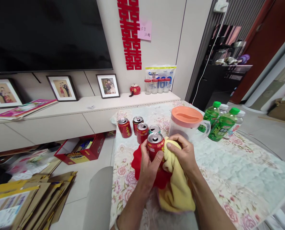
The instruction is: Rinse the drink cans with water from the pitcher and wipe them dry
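At the lower centre of the frame, your left hand [150, 164] is wrapped around a red can [154, 147], thumb across its front, with the can's silver top and pull tab facing up. Your right hand [185, 155] is closed on a bunched yellow cloth [179, 188], its upper end pressed to the right side of that can while the rest hangs toward the bottom of the frame. Beneath your hands you have a red scalloped piece [138, 167] on the flower-patterned counter [228, 172]; you cannot tell whether the can touches it. At the left, near the bottom, you see a grey rounded seat [98, 199] and a pile of flattened cardboard [44, 201] on the floor. Just beyond the can you hold, four more cans stand upright in a loose group: a red one [142, 134], one with a teal edge [154, 128] partly hidden, another red one [124, 128] at the left, and a darker one [138, 121]. Right of these you have a clear pitcher with an orange lid [186, 115], then a cluster of bottles [221, 126], some with green caps, others white. Farther off, a pale cabinet [80, 105] runs along the wall, bearing lidded jars [157, 86], a small red pot [135, 88] and framed photographs, below a dark screen [46, 35] at upper left.
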`<act>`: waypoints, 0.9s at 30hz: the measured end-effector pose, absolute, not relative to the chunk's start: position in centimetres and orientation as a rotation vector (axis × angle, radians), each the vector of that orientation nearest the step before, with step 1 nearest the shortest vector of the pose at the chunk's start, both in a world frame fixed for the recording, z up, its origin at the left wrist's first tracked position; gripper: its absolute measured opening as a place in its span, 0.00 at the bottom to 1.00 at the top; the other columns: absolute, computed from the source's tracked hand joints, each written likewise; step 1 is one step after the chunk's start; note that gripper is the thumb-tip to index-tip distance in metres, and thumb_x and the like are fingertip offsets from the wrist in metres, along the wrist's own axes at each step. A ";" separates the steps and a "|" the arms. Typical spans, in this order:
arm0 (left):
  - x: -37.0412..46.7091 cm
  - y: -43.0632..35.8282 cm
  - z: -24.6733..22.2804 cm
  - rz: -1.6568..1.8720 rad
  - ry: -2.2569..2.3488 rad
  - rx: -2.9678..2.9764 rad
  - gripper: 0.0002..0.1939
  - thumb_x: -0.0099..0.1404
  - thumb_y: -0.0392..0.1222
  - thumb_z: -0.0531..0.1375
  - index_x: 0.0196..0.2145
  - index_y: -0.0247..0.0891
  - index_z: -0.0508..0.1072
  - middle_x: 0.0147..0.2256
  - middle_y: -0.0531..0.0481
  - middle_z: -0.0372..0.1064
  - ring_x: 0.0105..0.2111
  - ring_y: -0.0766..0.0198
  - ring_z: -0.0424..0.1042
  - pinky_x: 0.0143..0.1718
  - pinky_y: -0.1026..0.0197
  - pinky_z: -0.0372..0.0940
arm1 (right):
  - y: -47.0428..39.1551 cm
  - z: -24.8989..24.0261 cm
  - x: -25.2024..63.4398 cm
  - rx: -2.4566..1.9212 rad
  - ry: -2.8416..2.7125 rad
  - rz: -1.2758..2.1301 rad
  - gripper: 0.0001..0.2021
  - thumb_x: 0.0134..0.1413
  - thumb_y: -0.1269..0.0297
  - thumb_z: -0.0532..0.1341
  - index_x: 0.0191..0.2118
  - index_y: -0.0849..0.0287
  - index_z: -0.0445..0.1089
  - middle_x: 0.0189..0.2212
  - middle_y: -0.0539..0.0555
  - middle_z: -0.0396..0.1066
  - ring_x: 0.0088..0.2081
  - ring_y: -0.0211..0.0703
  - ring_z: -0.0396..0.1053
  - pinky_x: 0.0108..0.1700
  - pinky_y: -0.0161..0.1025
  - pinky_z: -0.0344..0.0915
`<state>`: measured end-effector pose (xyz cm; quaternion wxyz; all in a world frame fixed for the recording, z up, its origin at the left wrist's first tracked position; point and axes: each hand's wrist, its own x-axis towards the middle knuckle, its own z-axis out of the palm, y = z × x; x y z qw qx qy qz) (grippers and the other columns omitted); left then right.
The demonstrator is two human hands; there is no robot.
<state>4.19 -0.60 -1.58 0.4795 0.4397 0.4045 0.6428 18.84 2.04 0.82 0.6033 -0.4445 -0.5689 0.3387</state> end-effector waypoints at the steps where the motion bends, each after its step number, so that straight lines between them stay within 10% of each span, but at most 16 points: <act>1: 4.3 -0.6 -1.6 1.535 0.974 1.081 0.30 0.63 0.52 0.69 0.59 0.47 0.66 0.56 0.44 0.74 0.55 0.49 0.75 0.57 0.49 0.69 | 2.1 0.7 18.9 -1.030 -1.279 0.780 0.10 0.53 0.55 0.70 0.34 0.55 0.75 0.35 0.52 0.74 0.37 0.45 0.70 0.40 0.41 0.67; 19: 3.9 -0.1 -2.6 1.547 1.161 1.318 0.41 0.63 0.49 0.67 0.68 0.44 0.54 0.69 0.38 0.55 0.71 0.45 0.55 0.71 0.42 0.50 | 0.9 1.6 17.4 -0.803 -1.689 0.232 0.03 0.57 0.69 0.69 0.37 0.54 0.78 0.34 0.52 0.71 0.36 0.43 0.72 0.38 0.40 0.69; 27: 4.3 -0.1 -2.7 1.559 1.026 1.196 0.42 0.59 0.48 0.70 0.66 0.46 0.56 0.67 0.40 0.60 0.67 0.46 0.62 0.67 0.45 0.59 | 0.8 1.7 17.2 -0.885 -1.568 0.273 0.03 0.56 0.69 0.68 0.36 0.55 0.75 0.33 0.51 0.72 0.36 0.41 0.71 0.40 0.38 0.68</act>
